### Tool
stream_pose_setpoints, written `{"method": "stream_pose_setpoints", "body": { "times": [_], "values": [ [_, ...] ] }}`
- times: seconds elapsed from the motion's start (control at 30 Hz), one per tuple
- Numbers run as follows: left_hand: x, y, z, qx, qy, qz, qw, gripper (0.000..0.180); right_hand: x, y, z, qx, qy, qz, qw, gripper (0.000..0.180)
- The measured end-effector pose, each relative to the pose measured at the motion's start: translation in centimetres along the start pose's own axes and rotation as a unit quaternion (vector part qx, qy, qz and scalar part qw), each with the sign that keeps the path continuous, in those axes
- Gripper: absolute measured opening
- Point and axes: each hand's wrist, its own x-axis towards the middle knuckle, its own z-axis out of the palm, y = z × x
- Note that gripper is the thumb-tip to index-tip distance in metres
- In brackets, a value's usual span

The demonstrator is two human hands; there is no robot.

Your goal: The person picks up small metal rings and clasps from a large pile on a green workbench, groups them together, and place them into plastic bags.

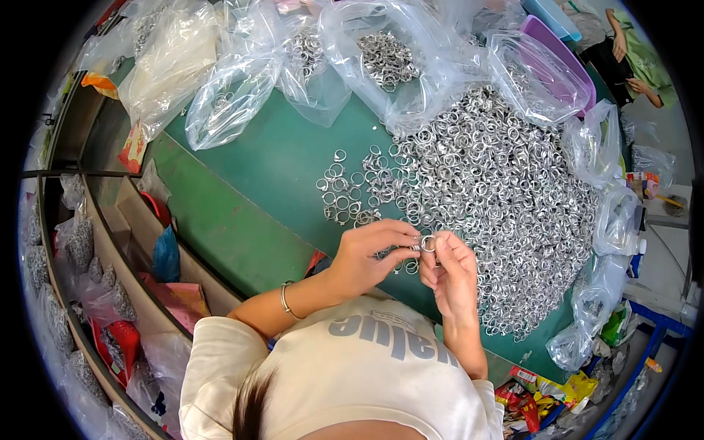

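Close in front of my chest, a silver ring (428,243) is held up at the near edge of the heap. My right hand (451,270) pinches it between thumb and fingers. From the other side my left hand (372,251) meets it, thumb and fingertips closed at the ring's left side. Small shiny metal sits at those left fingertips, too small to make out fully. Just beyond my hands spreads a large heap of silver rings (513,198). A looser scatter of rings (343,192) lies left of it on the green tabletop (275,154).
Clear plastic bags (242,81), some with rings inside, line the far edge. A purple bin (561,62) stands far right. Left are wooden shelves (132,227) with bagged rings. Colourful packets (546,392) lie lower right. Another person (645,59) is at the upper right.
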Motion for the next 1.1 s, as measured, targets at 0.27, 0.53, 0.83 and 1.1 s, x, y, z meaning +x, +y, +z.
{"method": "stream_pose_setpoints", "body": {
  "times": [0.27, 0.53, 0.83, 1.1],
  "values": [
    [0.3, 0.0, -0.9, -0.116, -0.062, -0.173, 0.976, 0.012, 0.0, 1.2, -0.5, -0.097, -0.011, -0.07, 0.993, 0.013],
    [-1.3, -1.2, -2.1, -0.239, -0.137, -0.358, 0.892, 0.012, 0.1, 1.9, -0.2, -0.434, -0.049, -0.323, 0.84, 0.007],
    [-3.0, -0.1, -0.8, -0.013, -0.027, -0.113, 0.993, 0.009, -0.8, 2.4, 0.6, -0.188, 0.063, -0.015, 0.98, 0.009],
    [-4.3, -1.1, -1.2, -0.156, -0.023, -0.258, 0.953, 0.012, -0.5, 2.0, -0.1, -0.45, -0.075, -0.137, 0.879, 0.01]
  ]
}}
